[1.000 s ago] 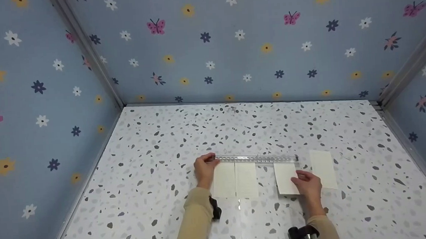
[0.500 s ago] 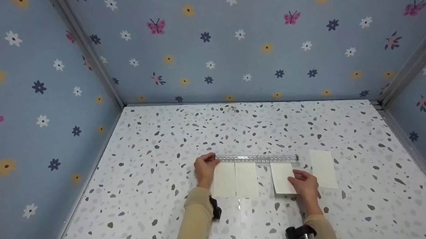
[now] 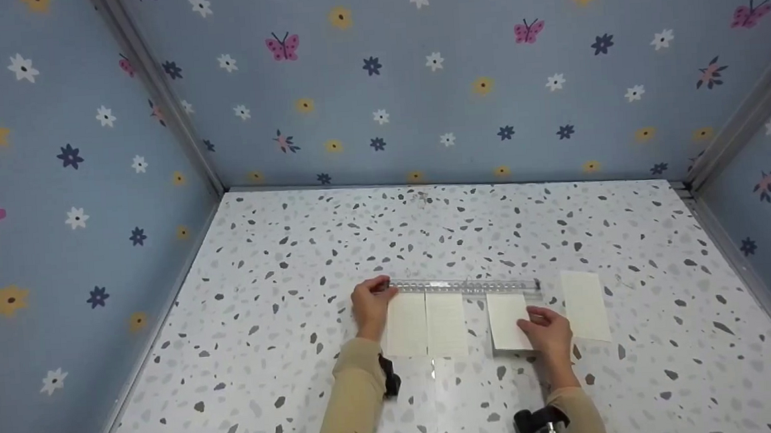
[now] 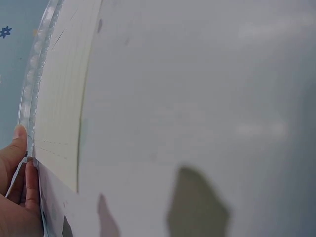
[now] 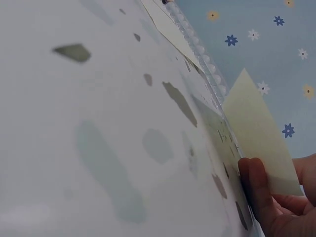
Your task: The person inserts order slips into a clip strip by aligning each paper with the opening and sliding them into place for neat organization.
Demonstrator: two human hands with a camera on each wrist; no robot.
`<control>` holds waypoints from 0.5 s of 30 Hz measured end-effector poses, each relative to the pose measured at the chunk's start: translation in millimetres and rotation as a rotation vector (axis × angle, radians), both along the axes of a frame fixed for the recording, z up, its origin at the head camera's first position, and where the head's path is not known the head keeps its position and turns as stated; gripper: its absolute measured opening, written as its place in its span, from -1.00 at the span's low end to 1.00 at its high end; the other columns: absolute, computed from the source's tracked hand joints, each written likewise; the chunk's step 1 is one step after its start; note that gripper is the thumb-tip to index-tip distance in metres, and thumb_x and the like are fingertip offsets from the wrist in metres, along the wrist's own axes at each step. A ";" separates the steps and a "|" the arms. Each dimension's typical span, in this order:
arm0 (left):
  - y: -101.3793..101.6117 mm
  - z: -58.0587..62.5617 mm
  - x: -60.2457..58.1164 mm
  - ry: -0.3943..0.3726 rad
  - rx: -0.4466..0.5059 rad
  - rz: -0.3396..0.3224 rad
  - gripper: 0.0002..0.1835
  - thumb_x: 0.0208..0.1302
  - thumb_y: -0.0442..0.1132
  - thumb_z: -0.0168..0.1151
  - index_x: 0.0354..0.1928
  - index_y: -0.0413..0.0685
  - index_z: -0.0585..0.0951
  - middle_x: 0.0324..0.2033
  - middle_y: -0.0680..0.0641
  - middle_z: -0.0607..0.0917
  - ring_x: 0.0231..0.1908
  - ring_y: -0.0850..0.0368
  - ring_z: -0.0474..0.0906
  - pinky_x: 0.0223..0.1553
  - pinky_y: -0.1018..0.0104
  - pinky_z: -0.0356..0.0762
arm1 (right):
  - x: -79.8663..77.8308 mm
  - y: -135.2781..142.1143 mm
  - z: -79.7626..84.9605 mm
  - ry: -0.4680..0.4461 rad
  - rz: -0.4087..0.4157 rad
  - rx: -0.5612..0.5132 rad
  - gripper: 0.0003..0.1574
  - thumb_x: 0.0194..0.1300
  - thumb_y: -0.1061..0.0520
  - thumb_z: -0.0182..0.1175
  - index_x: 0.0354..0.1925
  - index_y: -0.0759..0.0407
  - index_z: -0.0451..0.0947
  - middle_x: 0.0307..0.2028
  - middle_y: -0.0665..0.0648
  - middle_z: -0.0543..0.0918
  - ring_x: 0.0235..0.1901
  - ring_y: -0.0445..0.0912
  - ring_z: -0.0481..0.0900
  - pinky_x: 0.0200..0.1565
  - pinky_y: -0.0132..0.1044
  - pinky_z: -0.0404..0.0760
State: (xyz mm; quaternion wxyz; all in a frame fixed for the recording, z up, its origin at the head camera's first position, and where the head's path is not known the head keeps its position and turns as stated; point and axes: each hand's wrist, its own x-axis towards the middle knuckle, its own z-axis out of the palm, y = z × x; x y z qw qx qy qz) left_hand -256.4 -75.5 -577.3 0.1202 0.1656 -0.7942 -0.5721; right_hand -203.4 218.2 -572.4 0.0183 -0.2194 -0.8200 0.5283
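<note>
My left hand [image 3: 369,306] pinches the left end of a clear plastic binding strip [image 3: 465,286] with a row of round bumps; the left wrist view shows the thumb [image 4: 19,143] on it. Two cream lined paper sheets [image 3: 406,326] lie side by side against the strip's near edge, beside that hand. My right hand [image 3: 548,332] pinches another cream sheet [image 3: 507,321] by its right side, thumb and fingers on opposite faces. This sheet is tilted, its near edge raised over a shadow, its top edge close to the strip. In the right wrist view the sheet [image 5: 256,133] stands up from the table.
A further cream sheet [image 3: 585,306] lies on the speckled white table [image 3: 280,250], right of my right hand. Blue flower-patterned panels [image 3: 417,74] enclose the table at the back and both sides. Black wrist mounts [image 3: 535,423] sit on the sleeves.
My right hand has slid the held sheet a little left along the strip, nearer the two sheets there. The left hand and the strip have stayed in place.
</note>
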 end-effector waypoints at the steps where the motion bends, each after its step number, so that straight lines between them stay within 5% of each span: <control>1: -0.1 0.0 0.1 -0.002 -0.003 0.002 -0.73 -0.12 -0.33 0.39 -0.27 -0.13 0.66 -0.41 -0.02 0.65 -0.36 0.14 0.53 -0.27 0.26 0.43 | -0.2 -0.4 -0.4 0.004 -0.001 0.005 -0.55 0.04 0.22 0.23 -0.05 0.34 0.47 -0.16 0.36 0.55 -0.19 0.09 0.52 -0.33 -0.37 0.46; 15: 0.4 -1.9 -2.2 -0.013 0.001 0.006 -0.74 -0.12 -0.35 0.38 -0.28 -0.13 0.66 -0.41 -0.01 0.65 -0.37 0.15 0.53 -0.28 0.28 0.44 | -1.0 -6.4 3.4 -0.010 -0.003 -0.007 -0.55 0.03 0.24 0.24 -0.06 0.34 0.47 -0.16 0.36 0.54 -0.19 0.09 0.51 -0.33 -0.38 0.45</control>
